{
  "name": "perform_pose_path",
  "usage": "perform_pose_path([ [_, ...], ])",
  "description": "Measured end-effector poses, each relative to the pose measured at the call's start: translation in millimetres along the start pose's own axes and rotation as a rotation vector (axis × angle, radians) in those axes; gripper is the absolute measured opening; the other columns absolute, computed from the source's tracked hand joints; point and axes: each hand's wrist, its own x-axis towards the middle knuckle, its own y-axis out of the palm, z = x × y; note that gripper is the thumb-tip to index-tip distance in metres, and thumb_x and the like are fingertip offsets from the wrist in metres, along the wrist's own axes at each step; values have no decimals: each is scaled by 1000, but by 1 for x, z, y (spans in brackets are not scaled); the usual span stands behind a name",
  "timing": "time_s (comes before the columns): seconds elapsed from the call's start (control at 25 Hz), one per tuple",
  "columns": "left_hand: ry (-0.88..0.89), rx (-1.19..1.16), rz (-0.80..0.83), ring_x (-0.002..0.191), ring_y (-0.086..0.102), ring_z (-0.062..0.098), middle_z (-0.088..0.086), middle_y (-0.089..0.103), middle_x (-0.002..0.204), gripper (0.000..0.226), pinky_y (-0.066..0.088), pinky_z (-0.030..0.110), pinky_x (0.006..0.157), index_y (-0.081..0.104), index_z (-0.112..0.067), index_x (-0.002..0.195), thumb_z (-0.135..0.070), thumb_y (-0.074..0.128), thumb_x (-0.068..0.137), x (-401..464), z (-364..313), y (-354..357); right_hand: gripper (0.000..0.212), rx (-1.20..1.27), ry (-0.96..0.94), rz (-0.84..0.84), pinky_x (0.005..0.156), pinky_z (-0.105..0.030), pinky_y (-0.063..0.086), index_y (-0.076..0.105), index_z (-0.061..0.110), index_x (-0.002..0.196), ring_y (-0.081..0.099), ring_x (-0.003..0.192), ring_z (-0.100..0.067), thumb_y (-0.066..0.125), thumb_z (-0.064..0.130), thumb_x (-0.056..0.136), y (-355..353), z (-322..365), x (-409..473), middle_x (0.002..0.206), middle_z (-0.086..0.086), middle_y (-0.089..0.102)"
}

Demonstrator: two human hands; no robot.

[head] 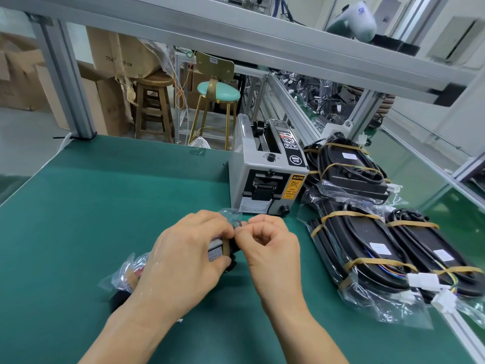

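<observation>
**Bundle** (pixel 214 254) in a clear plastic bag (pixel 118 277): a black body with a grey meshed face, crossed by a tan rubber band (pixel 225 246). It is laid on the green table (pixel 78 206), about midway between the left and right edges and nearer the near edge. The bundle is gripped by the left hand (pixel 183 258). One bag end is spread on the table, and the other is pinched by the right hand (pixel 270 248).

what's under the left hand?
A black part in a clear bag, gripped by the left hand; its grey mesh face shows. The hand covers the rest.
</observation>
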Motion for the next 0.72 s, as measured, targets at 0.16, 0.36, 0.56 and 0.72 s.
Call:
perform_pose_path([
  [0.16,-63,-14,-29,72,54,14,-13,61,76,40,48,37,68,56,-26,84,-15,84,57,-1,-3,-1,25,-25,18,-9,69,-12,40,66,12,51,60,82,-5,69,4,74,-1,1,0,82,6,60],
  [0.36,-28,-20,-12,74,53,13,-15,60,77,37,47,36,69,60,-24,84,-13,84,57,0,-4,-2,29,-35,9,1,68,-13,40,64,17,49,58,80,-4,70,6,74,-1,3,-2,84,5,59],
  [0.56,32,-10,-6,82,62,16,-15,66,90,38,52,39,74,69,-21,85,-7,86,53,0,0,-1,25,-44,-1,-2,66,-14,39,66,18,52,56,77,-4,73,7,73,-2,1,-2,81,8,57],
  [0.72,52,18,-23,82,64,17,-13,68,93,38,54,38,74,72,-20,82,-6,87,51,0,2,2,13,-47,31,-25,64,-10,41,65,21,71,59,74,-2,73,11,74,-2,-4,-2,86,5,63],
])
